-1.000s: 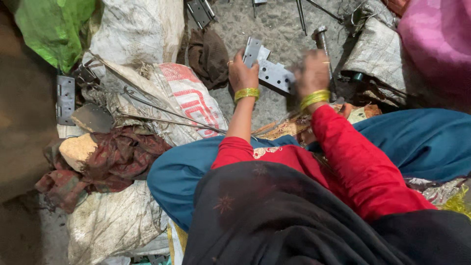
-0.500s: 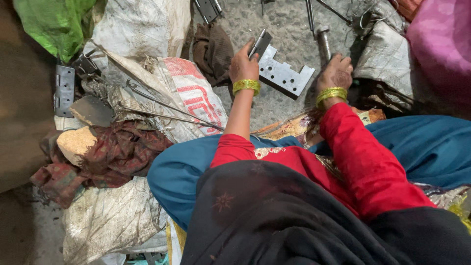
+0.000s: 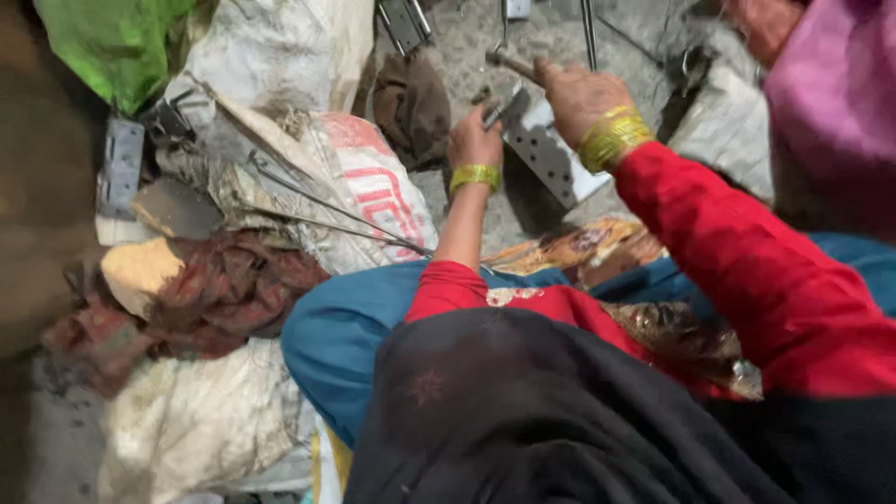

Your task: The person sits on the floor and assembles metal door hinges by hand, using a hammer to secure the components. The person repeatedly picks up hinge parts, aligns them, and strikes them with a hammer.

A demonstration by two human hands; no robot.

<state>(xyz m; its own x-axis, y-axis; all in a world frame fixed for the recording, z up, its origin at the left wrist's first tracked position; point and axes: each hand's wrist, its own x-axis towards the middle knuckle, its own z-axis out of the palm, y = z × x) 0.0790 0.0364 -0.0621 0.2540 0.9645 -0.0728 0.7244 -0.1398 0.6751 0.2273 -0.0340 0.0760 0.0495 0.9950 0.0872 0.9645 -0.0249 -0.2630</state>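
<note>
I sit on the ground in red sleeves, a yellow bangle on each wrist. My left hand point(image 3: 474, 140) grips the near end of a bent grey metal plate point(image 3: 551, 159) with rows of holes, holding it on the gritty ground. My right hand point(image 3: 577, 91) is closed around the handle of a hammer point(image 3: 509, 62), which sticks out to the left just above the plate. The hammer's head is hidden behind my hand.
Dirty white sacks point(image 3: 280, 56), a green bag point(image 3: 112, 42) and a brown rag point(image 3: 411, 107) lie to the left. Thin metal rods point(image 3: 317, 201) cross a printed sack. Another holed bracket point(image 3: 121, 168) lies far left. A person in pink point(image 3: 831, 112) sits at right.
My right hand has lifted and swung left with the hammer, from beside the plate to over it. My left hand has kept its grip on the plate.
</note>
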